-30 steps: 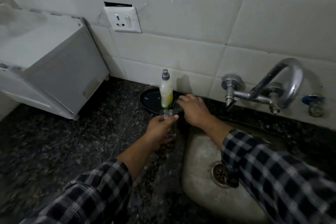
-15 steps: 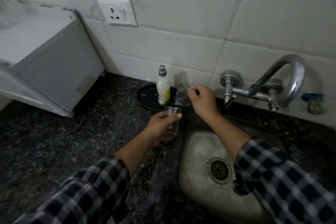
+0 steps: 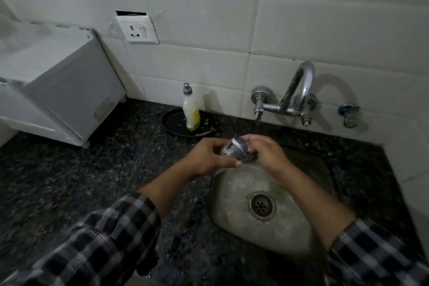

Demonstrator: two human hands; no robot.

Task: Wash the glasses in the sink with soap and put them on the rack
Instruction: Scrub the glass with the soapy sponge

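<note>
A clear drinking glass (image 3: pixel 228 150) lies tilted on its side over the back left edge of the steel sink (image 3: pixel 236 220). My left hand (image 3: pixel 209 158) grips the glass from the left. My right hand (image 3: pixel 264 153) holds a dark scrubber (image 3: pixel 248 152) pressed against the glass's open end. A soap bottle (image 3: pixel 190 112) with a grey cap stands on a black plate (image 3: pixel 171 121) behind my hands. Something green (image 3: pixel 279 190) shows in the sink under my right forearm.
A chrome tap (image 3: pixel 290 97) juts from the tiled wall above the sink, with a small valve (image 3: pixel 348 114) to its right. A white box-like appliance (image 3: pixel 58 90) stands on the dark granite counter (image 3: pixel 69 181) at the left. A wall socket (image 3: pixel 139 30) sits above.
My right hand has come back from the plate with the scrubber and met the glass. My left hand has tipped the glass sideways and moved it right, over the sink's edge.
</note>
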